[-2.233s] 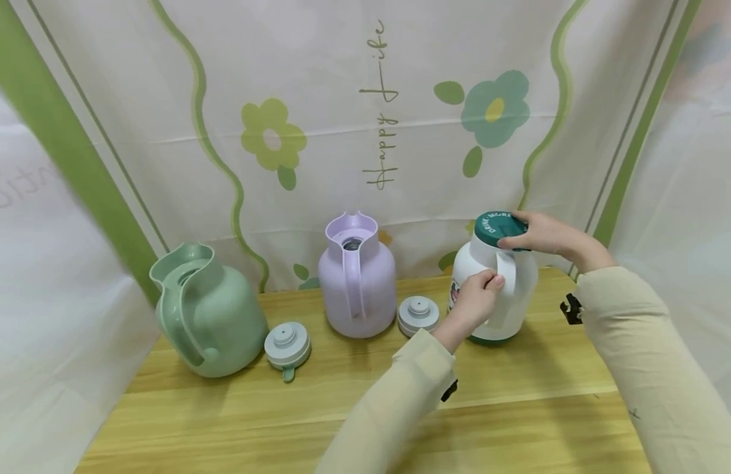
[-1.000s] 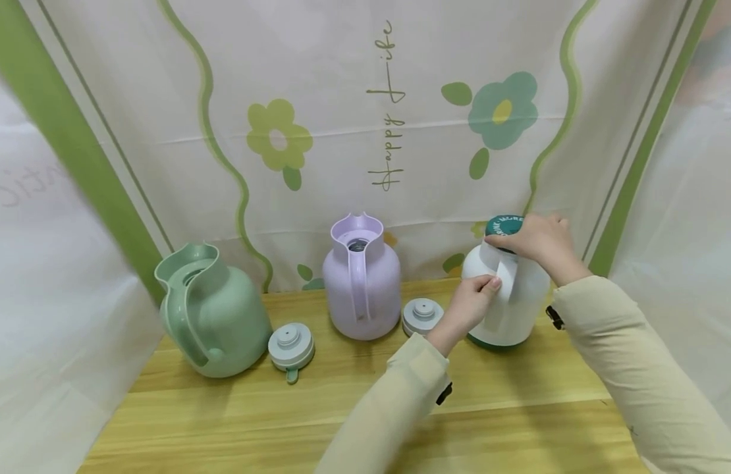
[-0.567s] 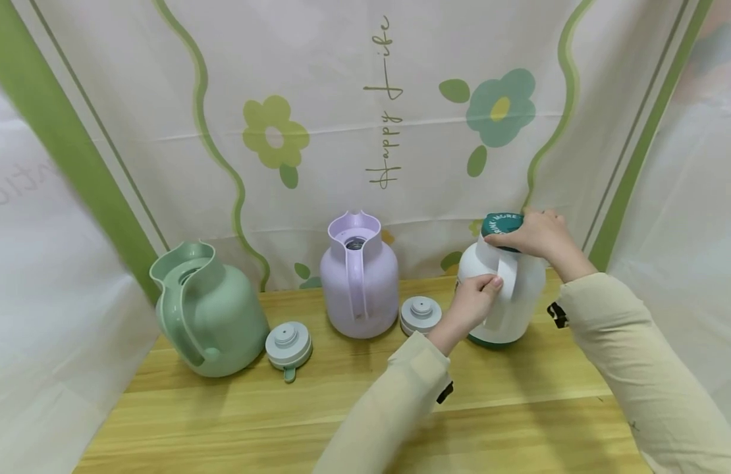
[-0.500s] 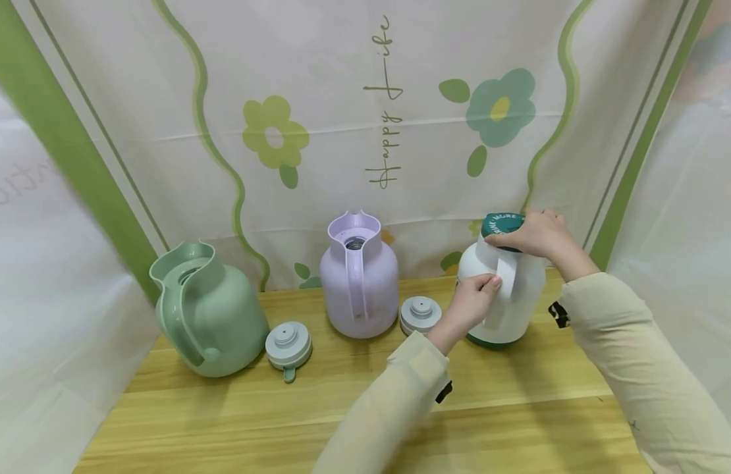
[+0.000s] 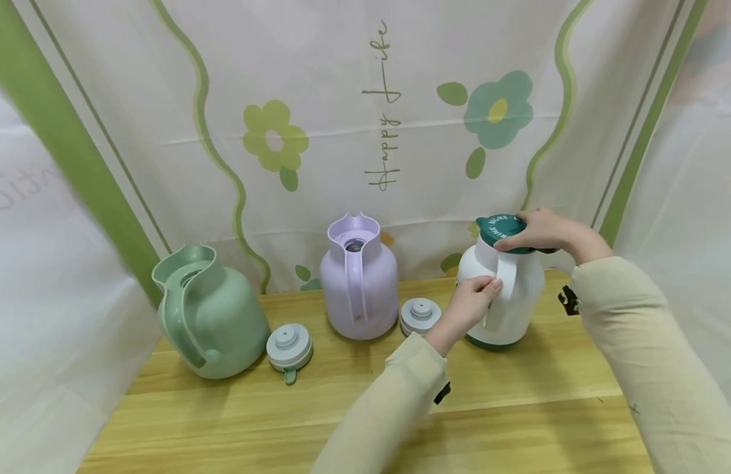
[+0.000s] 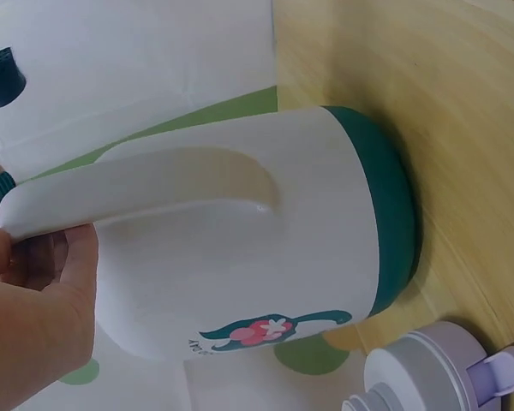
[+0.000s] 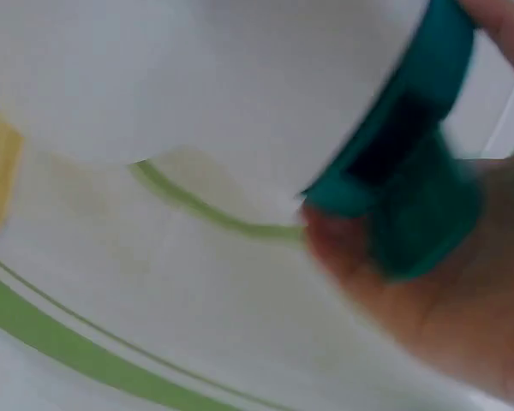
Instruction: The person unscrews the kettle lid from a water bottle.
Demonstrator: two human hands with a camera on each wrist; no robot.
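On the wooden surface (image 5: pixel 353 401), far right, your left hand (image 5: pixel 472 304) grips the white jug's (image 5: pixel 514 299) handle (image 5: pixel 500 283) while your right hand (image 5: pixel 540 230) clasps its teal lid (image 5: pixel 500 232), apparently mid-twist; next, hold the jug firm and keep turning.

Green jug (image 5: pixel 208 316), lilac jug (image 5: pixel 358 280), two stoppers (image 5: pixel 289 345).

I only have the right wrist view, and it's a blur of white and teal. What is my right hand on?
Observer: The right hand grips the teal lid on top of the white jug, as the head view shows.
Operator: Is the jug steadied?
Observer: Yes, the left hand holds its white handle; the jug stands upright on the wooden table.
Operator: Anything close by?
Observer: A loose grey stopper lies just left of the jug, beside the open lilac jug.
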